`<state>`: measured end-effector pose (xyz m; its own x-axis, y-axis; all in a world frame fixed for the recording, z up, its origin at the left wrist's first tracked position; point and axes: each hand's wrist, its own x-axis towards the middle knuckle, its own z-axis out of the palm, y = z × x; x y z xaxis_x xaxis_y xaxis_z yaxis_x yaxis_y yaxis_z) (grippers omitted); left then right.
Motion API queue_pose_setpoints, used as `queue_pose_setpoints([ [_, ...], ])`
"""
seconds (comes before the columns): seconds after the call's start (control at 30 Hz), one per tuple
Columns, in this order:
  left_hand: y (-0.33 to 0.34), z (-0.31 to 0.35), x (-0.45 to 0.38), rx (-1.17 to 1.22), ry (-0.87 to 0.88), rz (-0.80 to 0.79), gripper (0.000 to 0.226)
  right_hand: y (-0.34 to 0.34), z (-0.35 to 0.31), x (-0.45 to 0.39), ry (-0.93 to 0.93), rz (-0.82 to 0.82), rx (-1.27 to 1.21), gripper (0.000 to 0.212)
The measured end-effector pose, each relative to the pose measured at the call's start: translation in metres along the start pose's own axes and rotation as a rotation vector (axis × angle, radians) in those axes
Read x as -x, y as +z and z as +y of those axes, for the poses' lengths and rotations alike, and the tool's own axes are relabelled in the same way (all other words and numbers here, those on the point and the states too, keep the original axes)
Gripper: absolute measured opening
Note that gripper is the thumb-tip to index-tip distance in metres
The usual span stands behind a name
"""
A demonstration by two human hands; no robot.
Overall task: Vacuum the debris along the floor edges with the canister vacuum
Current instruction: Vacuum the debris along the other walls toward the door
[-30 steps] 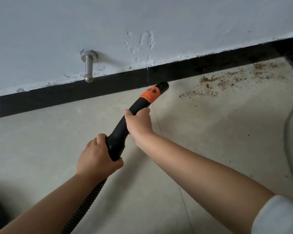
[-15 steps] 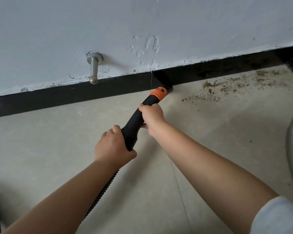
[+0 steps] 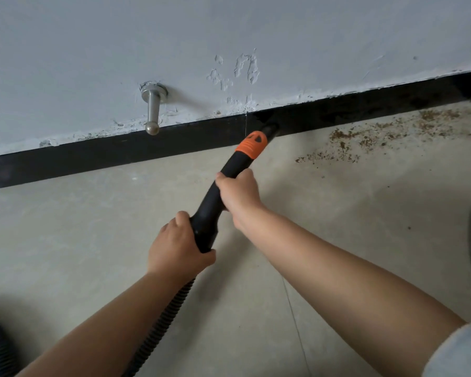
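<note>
Nozzle [image 3: 269, 131] at baseboard [image 3: 120, 151] (both hands gripping), debris [image 3: 365, 140] nr.

Bare forearms; a pale, perhaps grey sleeve [image 3: 457, 352] at right.

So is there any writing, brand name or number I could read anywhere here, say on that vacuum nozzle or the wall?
None can be read.
Orange collar of the vacuum nozzle: a dark moulded mark only, no letters.
Black handle tube, held by the left hand and right hand: plain.
Wall: chipped paint patches, not writing.
Metal door stop and black baseboard: unmarked.
</note>
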<state>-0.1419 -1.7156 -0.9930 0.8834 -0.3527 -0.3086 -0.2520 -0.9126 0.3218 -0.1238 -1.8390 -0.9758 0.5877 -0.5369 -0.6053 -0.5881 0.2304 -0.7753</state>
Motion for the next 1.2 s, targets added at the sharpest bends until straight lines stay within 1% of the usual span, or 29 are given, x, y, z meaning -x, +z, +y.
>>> queue_pose_setpoints([
  [0.2, -0.025, -0.064, 0.023, -0.020, -0.175, 0.019, 0.051, 0.062, 0.007, 0.028, 0.101, -0.208, 0.008, 0.052],
  [0.37, -0.036, -0.096, 0.028, -0.046, -0.251, 0.012, 0.048, 0.096, 0.008, 0.040, 0.184, -0.255, -0.012, 0.055],
  [0.5, -0.038, -0.099, 0.026, -0.076, -0.289, 0.004, 0.047, 0.100, 0.012, 0.039, 0.229, -0.270, -0.065, 0.057],
  [0.7, -0.037, -0.062, 0.010, -0.137, -0.201, 0.014, 0.049, 0.072, -0.005, 0.021, 0.205, -0.214, -0.102, 0.048],
  [0.93, -0.030, -0.008, -0.008, -0.191, -0.051, -0.050, 0.050, 0.008, -0.015, 0.007, 0.216, -0.110, -0.167, 0.039],
  [1.07, -0.025, 0.017, -0.007, -0.206, 0.037, -0.082, 0.049, -0.025, -0.011, 0.005, 0.243, -0.067, -0.192, 0.039],
  [1.2, -0.022, 0.029, 0.003, -0.237, 0.063, -0.109, 0.049, -0.038, 0.000, 0.009, 0.270, -0.039, -0.223, 0.041],
])
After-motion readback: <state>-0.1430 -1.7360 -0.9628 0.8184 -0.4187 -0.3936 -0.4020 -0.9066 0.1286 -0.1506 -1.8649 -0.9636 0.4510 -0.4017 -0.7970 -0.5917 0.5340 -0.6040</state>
